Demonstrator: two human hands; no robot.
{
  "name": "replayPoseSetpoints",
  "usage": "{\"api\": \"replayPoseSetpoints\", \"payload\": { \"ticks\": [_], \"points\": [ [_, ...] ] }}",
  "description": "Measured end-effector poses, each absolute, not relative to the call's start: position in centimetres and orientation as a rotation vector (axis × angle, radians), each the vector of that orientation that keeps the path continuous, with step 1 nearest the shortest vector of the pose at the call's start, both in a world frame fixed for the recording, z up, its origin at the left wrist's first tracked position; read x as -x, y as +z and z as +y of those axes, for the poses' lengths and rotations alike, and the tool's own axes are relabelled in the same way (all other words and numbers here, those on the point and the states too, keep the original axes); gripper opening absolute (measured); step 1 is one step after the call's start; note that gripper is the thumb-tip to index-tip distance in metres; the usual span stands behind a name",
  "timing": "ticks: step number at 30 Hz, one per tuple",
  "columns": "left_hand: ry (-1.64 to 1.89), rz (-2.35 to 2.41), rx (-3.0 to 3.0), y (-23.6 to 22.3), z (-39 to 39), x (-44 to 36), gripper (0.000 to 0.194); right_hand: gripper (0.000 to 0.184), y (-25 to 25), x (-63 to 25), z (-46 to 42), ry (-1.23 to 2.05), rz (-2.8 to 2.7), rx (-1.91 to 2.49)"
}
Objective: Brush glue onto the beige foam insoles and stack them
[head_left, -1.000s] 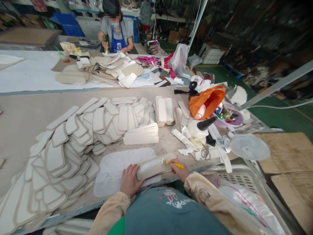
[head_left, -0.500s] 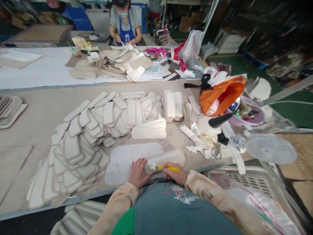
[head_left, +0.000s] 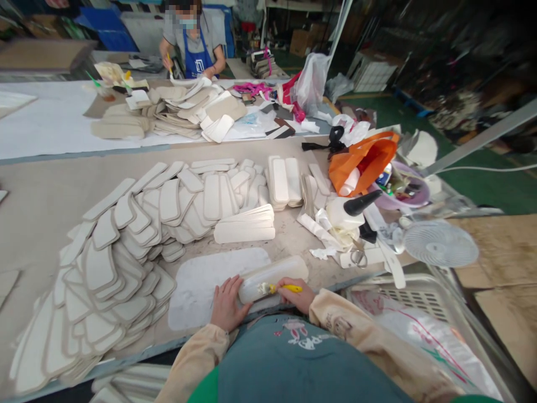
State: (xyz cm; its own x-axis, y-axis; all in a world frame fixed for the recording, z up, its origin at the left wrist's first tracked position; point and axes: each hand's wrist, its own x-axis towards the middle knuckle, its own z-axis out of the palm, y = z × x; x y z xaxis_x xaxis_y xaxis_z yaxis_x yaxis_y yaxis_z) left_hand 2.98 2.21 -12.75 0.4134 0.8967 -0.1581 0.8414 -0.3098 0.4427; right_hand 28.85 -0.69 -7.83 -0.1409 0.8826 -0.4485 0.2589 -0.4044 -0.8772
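- here's the right hand (head_left: 296, 294), fingers clamped on the yellow brush (head_left: 287, 288), white-loaded bristles down on the panel (head_left: 289, 270)!
- and the left hand (head_left: 229, 302), thumb and fingers spread apart at the panel's left end, seemingly steadying it.
- the panel itself lies right in front of the apron (head_left: 289, 352), partly over the pale sheet (head_left: 197, 280) on the desk (head_left: 54, 196).
- to do this well: light, even strokes along the length, right out to the rounded corners, left fingers clear of the wet patch, no blobs at the edges.
- now the count: one brush in hand, one panel being coated, one pale sheet.
- two neat stacks (head_left: 286, 179) side by side; the big heap (head_left: 126, 263) overlaps too much to count.
- off right, one orange bag (head_left: 364, 162), one black-nozzled bottle (head_left: 346, 215), one purple basin (head_left: 422, 196).
- across the way, one co-worker (head_left: 197, 53), another brush in hand.
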Motion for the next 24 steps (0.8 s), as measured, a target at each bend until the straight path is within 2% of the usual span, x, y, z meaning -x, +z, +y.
{"api": "replayPoseSetpoints", "payload": {
  "ticks": [12, 18, 21, 24],
  "points": [
    [0.127, 1.492, -2.279, -12.6, 2.4, -3.2, 0.058, 0.021, -6.9, -36.8, -2.3, 1.234, -1.105, 1.850],
    [0.121, 1.496, -2.299, -12.4, 2.5, -3.3, 0.058, 0.022, -5.3, -36.7, -3.0, 0.606, -1.824, 1.850],
    [0.110, 1.497, -2.301, -12.5, 2.6, -3.3, 0.058, 0.024, -5.2, -34.5, -2.9, 0.523, -2.090, 1.836],
    [0.104, 1.501, -2.296, -12.5, 2.6, -3.3, 0.058, 0.018, -5.4, -32.2, -2.4, 0.573, -2.312, 1.871]
  ]
}}
